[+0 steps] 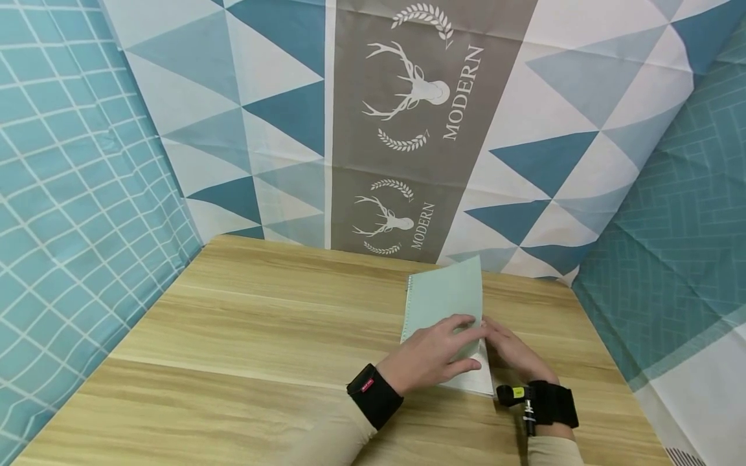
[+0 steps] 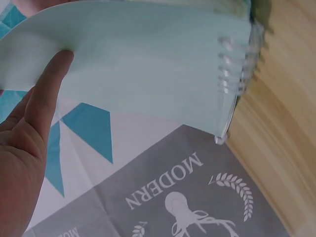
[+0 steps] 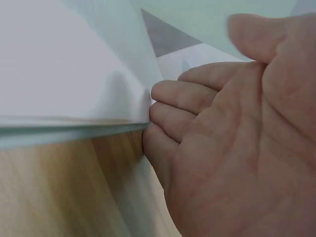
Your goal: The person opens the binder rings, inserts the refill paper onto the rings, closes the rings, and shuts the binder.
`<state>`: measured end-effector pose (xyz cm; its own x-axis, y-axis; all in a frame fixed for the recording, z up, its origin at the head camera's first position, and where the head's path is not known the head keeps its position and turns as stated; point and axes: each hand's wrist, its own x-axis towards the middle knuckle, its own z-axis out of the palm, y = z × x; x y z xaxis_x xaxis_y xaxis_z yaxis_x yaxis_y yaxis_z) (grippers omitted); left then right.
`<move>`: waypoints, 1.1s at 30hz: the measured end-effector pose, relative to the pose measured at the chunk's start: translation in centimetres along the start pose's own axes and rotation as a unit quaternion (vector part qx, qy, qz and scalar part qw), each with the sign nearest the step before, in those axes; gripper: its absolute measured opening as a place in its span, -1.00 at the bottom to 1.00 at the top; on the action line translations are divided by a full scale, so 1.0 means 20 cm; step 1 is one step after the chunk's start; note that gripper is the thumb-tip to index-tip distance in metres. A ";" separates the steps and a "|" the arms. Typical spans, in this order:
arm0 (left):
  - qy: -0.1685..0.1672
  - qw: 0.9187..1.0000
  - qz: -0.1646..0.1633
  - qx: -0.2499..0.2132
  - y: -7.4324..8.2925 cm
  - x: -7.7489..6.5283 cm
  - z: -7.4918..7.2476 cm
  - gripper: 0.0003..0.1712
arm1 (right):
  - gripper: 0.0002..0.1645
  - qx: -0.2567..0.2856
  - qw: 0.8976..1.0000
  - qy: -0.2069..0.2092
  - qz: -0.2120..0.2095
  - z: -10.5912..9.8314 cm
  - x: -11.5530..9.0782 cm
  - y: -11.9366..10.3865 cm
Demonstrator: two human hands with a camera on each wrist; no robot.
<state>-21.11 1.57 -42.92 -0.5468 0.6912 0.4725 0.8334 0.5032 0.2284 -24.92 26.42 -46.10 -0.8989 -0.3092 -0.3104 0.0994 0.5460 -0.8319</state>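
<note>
A spiral notebook with a pale green cover (image 1: 445, 294) lies on the wooden table, its coil binding (image 1: 408, 304) on the left side. The cover stands partly lifted along its right side, with white pages (image 1: 479, 382) showing beneath. My left hand (image 1: 431, 356) reaches across the notebook, fingers spread; in the left wrist view a fingertip (image 2: 64, 55) touches the bowed cover. At the notebook's right edge is my right hand (image 1: 515, 353). The right wrist view shows its extended fingers (image 3: 173, 94) against the edge of the white pages (image 3: 64, 74), thumb held apart.
The wooden table top (image 1: 245, 330) stretches left of the notebook. Behind it hangs a patterned cloth (image 1: 402, 142) with triangles and deer heads. Teal cloths border both sides. Each wrist wears a black band (image 1: 375, 396), the right one bearing a small camera (image 1: 513, 395).
</note>
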 end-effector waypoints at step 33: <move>-0.092 0.993 -0.003 0.068 0.06 0.03 0.24 -0.56 | -0.17 0.092 0.996 -0.003 -0.023 -0.04 0.03 0.05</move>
<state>-20.78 5.19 -46.46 -0.5680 0.7647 0.3043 0.8182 0.5646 0.1085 -25.59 27.39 -46.75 -0.9021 -0.3344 -0.2726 0.1355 0.3804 -0.9148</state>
